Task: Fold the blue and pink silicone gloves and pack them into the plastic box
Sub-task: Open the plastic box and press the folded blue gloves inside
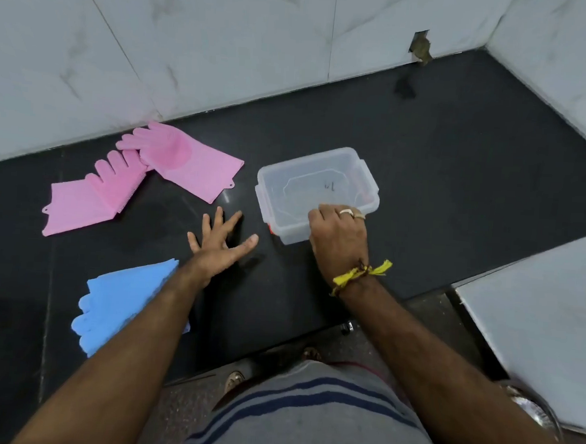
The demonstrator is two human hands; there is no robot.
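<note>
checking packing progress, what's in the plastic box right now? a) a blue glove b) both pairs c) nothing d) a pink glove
c: the clear plastic box is empty, the pink gloves and the blue gloves lie unfolded on the black counter, and the right hand holds the box's near rim.

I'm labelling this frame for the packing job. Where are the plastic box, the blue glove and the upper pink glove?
plastic box [368, 173]: head view, on its far right rim.
blue glove [118, 300]: head view, on its palm, left of the forearm.
upper pink glove [199, 168]: head view, on its flat cuff.
</note>
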